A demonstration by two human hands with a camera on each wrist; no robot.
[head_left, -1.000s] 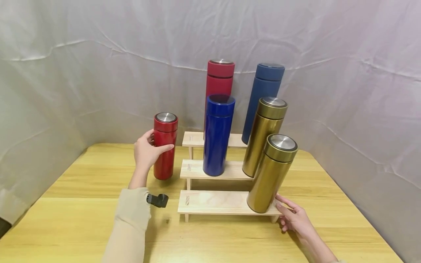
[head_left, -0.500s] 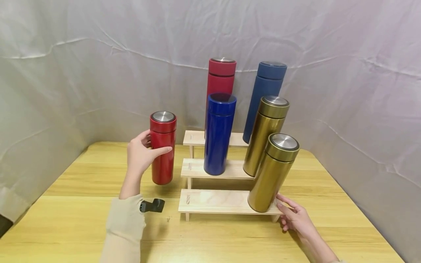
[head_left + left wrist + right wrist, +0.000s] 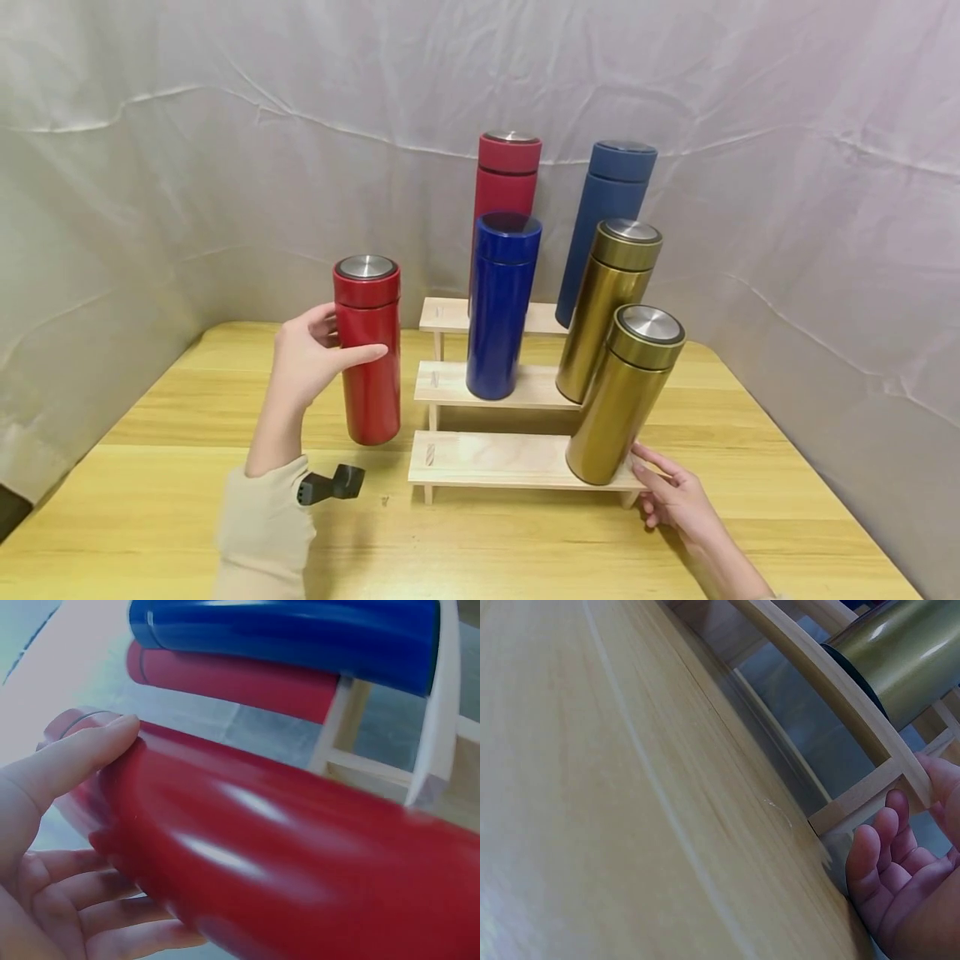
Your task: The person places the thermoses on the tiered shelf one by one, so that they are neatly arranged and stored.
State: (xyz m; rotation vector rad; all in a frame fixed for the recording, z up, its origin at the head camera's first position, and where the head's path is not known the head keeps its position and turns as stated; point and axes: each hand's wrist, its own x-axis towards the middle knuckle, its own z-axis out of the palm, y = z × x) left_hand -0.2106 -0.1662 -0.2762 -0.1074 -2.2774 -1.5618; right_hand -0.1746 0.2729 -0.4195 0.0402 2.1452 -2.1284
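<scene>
In the head view my left hand (image 3: pixel 303 358) grips a glossy red thermos bottle (image 3: pixel 369 367) with a steel-topped lid, left of a three-tier wooden display stand (image 3: pixel 487 458). The bottle is nearly upright and appears raised off the table. The left wrist view shows my thumb across its near side and the fingers (image 3: pixel 112 915) around the underside. My right hand (image 3: pixel 678 500) holds the right end of the stand's lowest shelf. In the right wrist view its thumb touches the shelf end, with curled fingers (image 3: pixel 866 859) below. A gold thermos (image 3: pixel 622 408) stands beside that hand on the lowest shelf.
On the middle shelf stand a glossy blue thermos (image 3: pixel 501 317) and another gold thermos (image 3: pixel 609 308). Behind them, a matte red thermos (image 3: pixel 506 183) and a matte blue one (image 3: pixel 609 200) occupy the top shelf. A pale curtain (image 3: pixel 225 183) surrounds the wooden table (image 3: pixel 150 500).
My left hand has brought the glossy red thermos nearer to me and slightly left. My right hand stays at the stand's end, and the other bottles keep their places.
</scene>
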